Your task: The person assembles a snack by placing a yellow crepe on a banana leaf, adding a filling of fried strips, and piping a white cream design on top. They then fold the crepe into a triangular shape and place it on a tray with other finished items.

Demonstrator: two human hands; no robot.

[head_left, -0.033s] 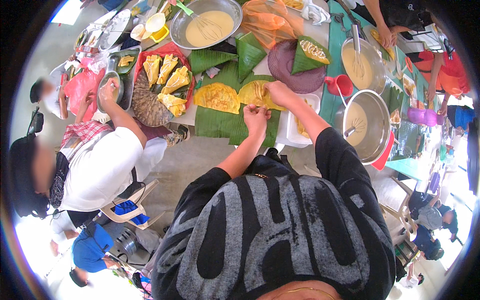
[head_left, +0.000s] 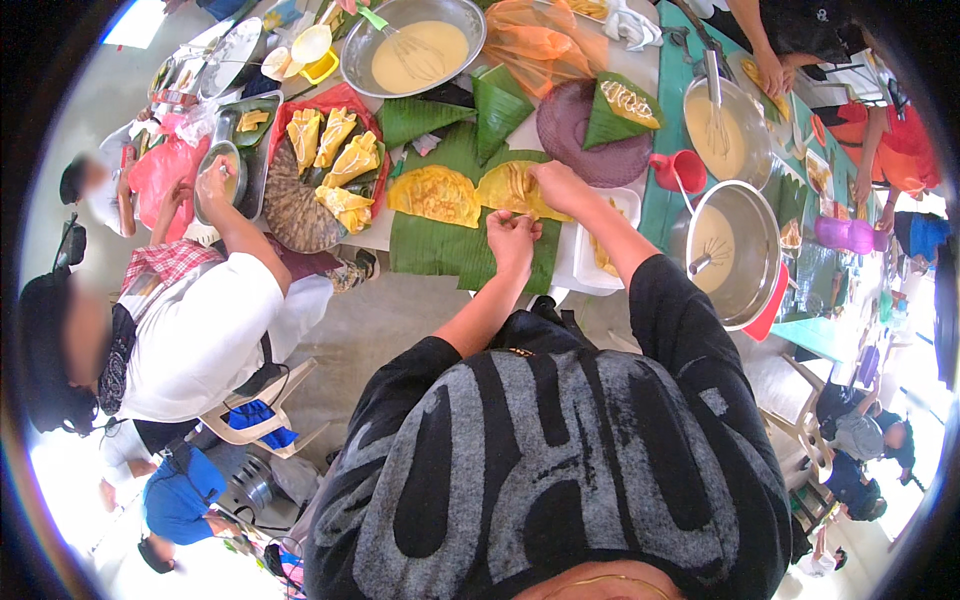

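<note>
Two thin yellow crepes lie side by side on a banana leaf [head_left: 430, 250] in front of me. The left crepe [head_left: 432, 197] is flat and browned in spots. Pale strips of filling lie on the right crepe [head_left: 497, 184], which both hands are working over. My right hand [head_left: 562, 190] reaches in from the right, fingers closed on its upper part. At its near edge my left hand [head_left: 514, 242] is closed with the fingertips pinched together; what they hold is too small to make out.
Folded crepes [head_left: 356, 160] fill a round woven tray [head_left: 297, 215] at left. A purple plate [head_left: 575, 140] with a leaf cone [head_left: 622, 108] stands beyond my hands. Steel bowls of batter [head_left: 420, 60] [head_left: 735, 255] stand behind and to the right, near a red mug [head_left: 680, 171]. A co-worker [head_left: 200, 330] sits at left.
</note>
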